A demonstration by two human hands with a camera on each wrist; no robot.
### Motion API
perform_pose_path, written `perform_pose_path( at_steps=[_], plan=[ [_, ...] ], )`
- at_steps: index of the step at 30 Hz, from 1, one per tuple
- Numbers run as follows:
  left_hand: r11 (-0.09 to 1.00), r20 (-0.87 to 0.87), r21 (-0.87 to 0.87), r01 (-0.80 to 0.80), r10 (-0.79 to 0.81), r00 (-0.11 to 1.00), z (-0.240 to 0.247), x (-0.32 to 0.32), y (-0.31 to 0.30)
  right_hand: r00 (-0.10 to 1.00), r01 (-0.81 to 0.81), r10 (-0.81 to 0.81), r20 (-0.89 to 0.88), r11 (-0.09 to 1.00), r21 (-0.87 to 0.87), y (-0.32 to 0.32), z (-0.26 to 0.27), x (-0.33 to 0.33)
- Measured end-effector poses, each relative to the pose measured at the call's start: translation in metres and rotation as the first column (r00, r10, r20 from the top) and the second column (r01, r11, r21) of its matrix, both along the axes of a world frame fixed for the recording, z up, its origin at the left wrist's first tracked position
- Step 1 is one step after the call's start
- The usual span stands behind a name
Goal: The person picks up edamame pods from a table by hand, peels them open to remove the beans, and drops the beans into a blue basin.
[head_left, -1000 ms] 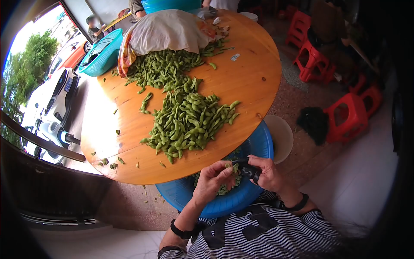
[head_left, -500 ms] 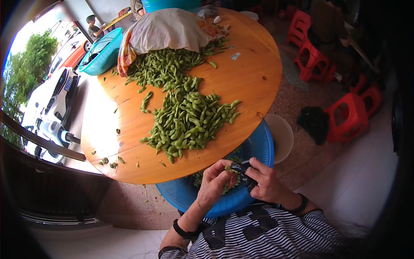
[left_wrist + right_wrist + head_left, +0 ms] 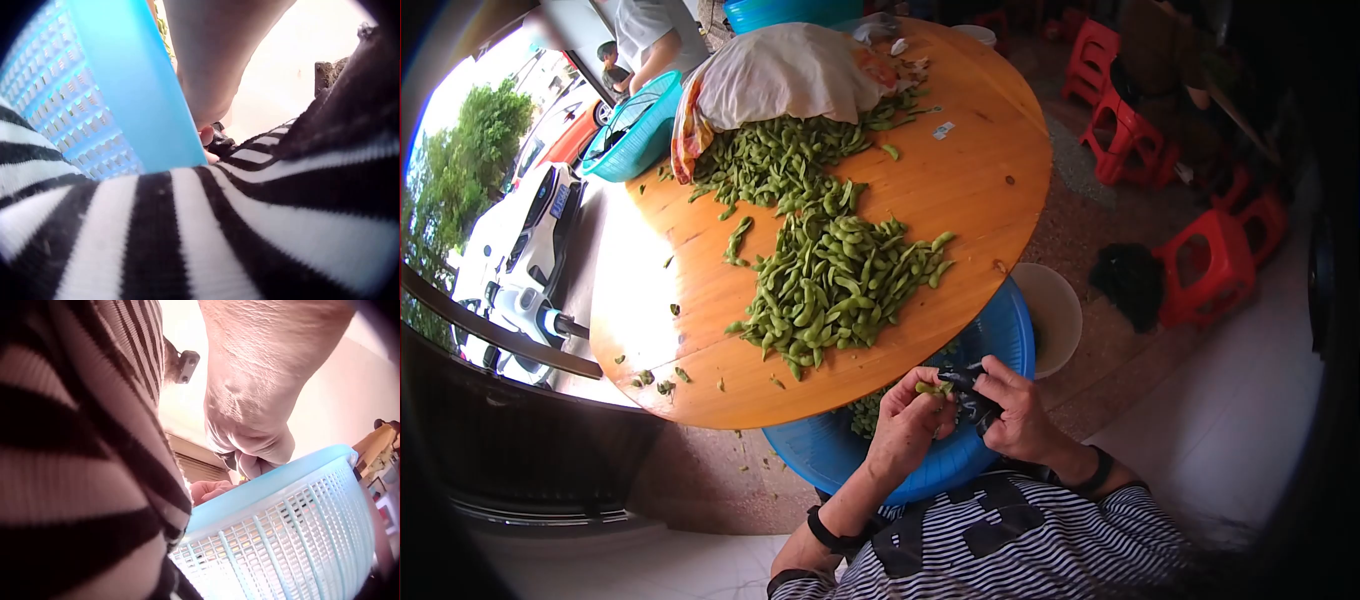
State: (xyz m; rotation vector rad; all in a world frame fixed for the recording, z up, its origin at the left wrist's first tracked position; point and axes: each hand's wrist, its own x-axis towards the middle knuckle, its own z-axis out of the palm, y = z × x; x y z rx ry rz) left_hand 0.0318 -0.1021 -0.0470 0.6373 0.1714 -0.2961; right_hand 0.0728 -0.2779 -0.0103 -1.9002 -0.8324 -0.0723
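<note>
In the head view the left hand (image 3: 905, 428) pinches a green pod (image 3: 933, 388) between thumb and fingers, above a blue basket (image 3: 810, 450). Close beside it, the right hand (image 3: 1022, 415) has its fingers curled round a black item (image 3: 968, 392), whose exact shape I cannot tell; it meets the pod's right end. Shelled green beans (image 3: 866, 412) lie in the basket under the hands. The left wrist view shows mostly the basket wall (image 3: 134, 81) and a striped shirt; in the right wrist view the right hand (image 3: 250, 434) is over the basket rim (image 3: 269, 481).
A round wooden table (image 3: 990, 170) bears a heap of pods (image 3: 830, 290), partly under a white cloth (image 3: 785, 75). A teal basket (image 3: 640, 130) stands at its far left edge. Right of the blue basket is a pale bucket (image 3: 1050, 315); red stools (image 3: 1208, 268) stand farther right.
Both hands stay together over the basket, with small shifts of the fingers; the pod now lies more sideways. A person in a light shirt has come into view behind the teal basket.
</note>
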Motion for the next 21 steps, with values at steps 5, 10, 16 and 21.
perform_pose_path(
  at_steps=[5,10,16,21],
  plan=[
    [0.942,0.017,0.319,0.105,-0.116,0.993,-0.001,-0.001,0.001,0.997,0.072,-0.069,-0.039,0.994,0.08,-0.021,-0.002,0.013],
    [0.225,0.315,0.949,-0.221,-0.683,0.659,0.022,0.014,0.003,0.93,0.349,-0.358,-0.085,0.931,-0.11,-0.062,0.017,0.037],
    [-0.078,0.46,0.84,-0.537,-0.422,0.781,0.059,0.078,0.0,0.805,0.565,-0.59,0.058,0.734,-0.376,-0.103,-0.018,0.052],
    [-0.375,0.301,0.802,-0.465,-0.418,0.857,0.044,0.119,-0.006,0.823,0.546,-0.566,0.042,0.769,-0.332,-0.098,0.002,0.05]
  ],
)
